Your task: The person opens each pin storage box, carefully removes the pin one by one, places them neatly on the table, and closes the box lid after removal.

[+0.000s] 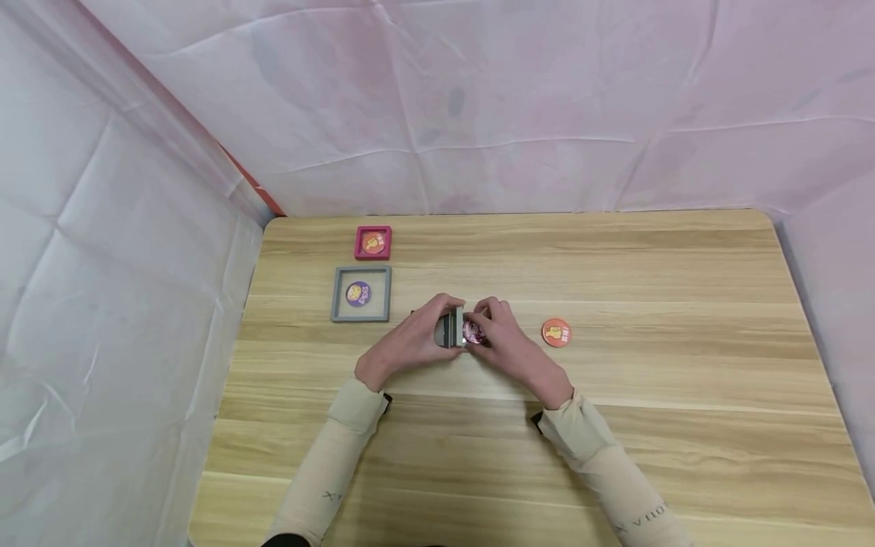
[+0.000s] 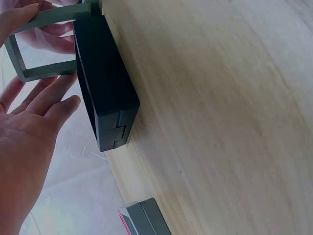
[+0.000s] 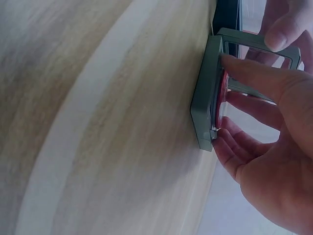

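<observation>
- I see the left hand (image 1: pixel 424 334) gripping the raised half of a grey-green hinged display frame (image 1: pixel 459 328), its fingers on the far side and thumb on the near side.
- The right hand (image 1: pixel 507 342) meets it, finger and thumb curled around a glossy pink round badge (image 1: pixel 473 332), at the lower half of that frame near the table's middle.
- Under the left hand, just beside the hinged frame, I get a dark square frame (image 2: pixel 110 73) on the table.
- To the right of the right hand lies a loose orange thumbs-up badge (image 1: pixel 557 332), well in from the right edge of the wooden table (image 1: pixel 683 327).
- Farther out, near the left edge, I have a grey square frame (image 1: pixel 334 296) around a purple badge (image 1: pixel 358 294).
- Just beyond it, toward the far-left corner, sits a smaller magenta frame (image 1: pixel 358 245) with an orange badge (image 1: pixel 373 242) inside.
- Pale pink cloth (image 1: pixel 519 99) hangs past the far edge.
</observation>
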Demonstrator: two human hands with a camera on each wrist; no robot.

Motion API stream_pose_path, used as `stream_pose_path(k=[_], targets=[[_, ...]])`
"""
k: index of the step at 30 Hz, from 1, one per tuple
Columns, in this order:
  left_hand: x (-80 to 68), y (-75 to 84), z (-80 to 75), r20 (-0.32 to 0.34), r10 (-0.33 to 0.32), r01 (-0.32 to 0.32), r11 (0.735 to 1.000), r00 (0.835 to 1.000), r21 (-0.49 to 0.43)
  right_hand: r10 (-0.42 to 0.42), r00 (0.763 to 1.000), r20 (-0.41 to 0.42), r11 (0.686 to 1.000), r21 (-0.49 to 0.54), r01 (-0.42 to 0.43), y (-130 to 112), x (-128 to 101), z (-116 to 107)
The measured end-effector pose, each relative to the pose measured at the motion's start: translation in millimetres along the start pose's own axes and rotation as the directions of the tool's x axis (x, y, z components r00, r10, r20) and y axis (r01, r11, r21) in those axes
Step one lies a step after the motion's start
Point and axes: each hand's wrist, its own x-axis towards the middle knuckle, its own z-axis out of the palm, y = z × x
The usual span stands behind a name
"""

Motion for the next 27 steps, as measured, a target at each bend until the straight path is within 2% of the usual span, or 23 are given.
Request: stream_pose_path(k=[22, 27], targets=[[0.4, 0.8, -0.6, 0.004, -0.003, 0.003, 1.000, 1.000, 0.022, -0.006, 1.000, -0.002, 1.000, -0.011, 0.005, -2.7, -1.2, 0.8], [1.2, -0.3, -0.2, 0.009, 0.012, -0.012, 1.000, 1.000, 0.028, 0.024, 1.000, 0.000, 1.000, 0.006, -0.024, -2.7, -1.3, -0.5]])
